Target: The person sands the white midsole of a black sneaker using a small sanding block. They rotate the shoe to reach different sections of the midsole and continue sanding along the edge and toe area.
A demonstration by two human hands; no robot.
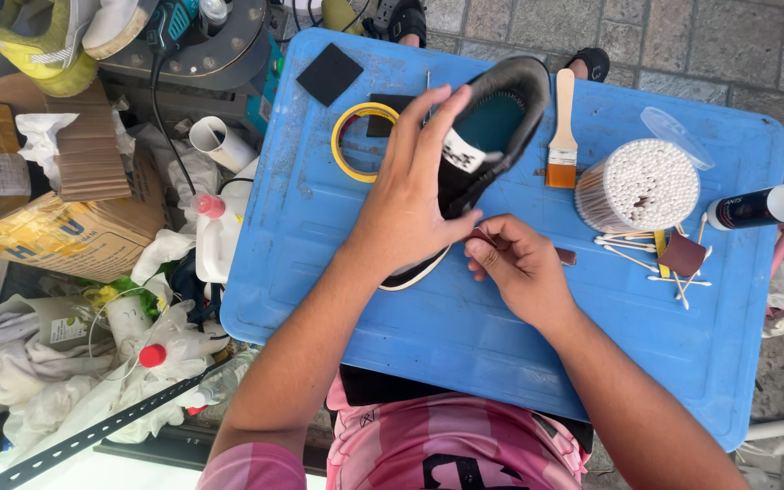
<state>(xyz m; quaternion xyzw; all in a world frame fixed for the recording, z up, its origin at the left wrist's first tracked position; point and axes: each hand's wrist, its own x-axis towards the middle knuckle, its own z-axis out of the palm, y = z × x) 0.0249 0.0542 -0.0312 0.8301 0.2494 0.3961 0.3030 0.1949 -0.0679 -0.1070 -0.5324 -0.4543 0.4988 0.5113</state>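
Blue plastic counter (338,299) outdoors over grey stone paving (682,41). Left hand (410,200), fingers spread, presses on a black shoe (492,118) lying on its side mid-counter. Right hand (519,268) just beside the shoe's edge, fingertips pinched on a small brown piece (566,257). On the counter: yellow tape roll (348,127), paintbrush (563,132), tub of cotton swabs (639,186) with loose swabs near, black tube (755,207). Left of the counter: cardboard (65,227), rags, bottles.
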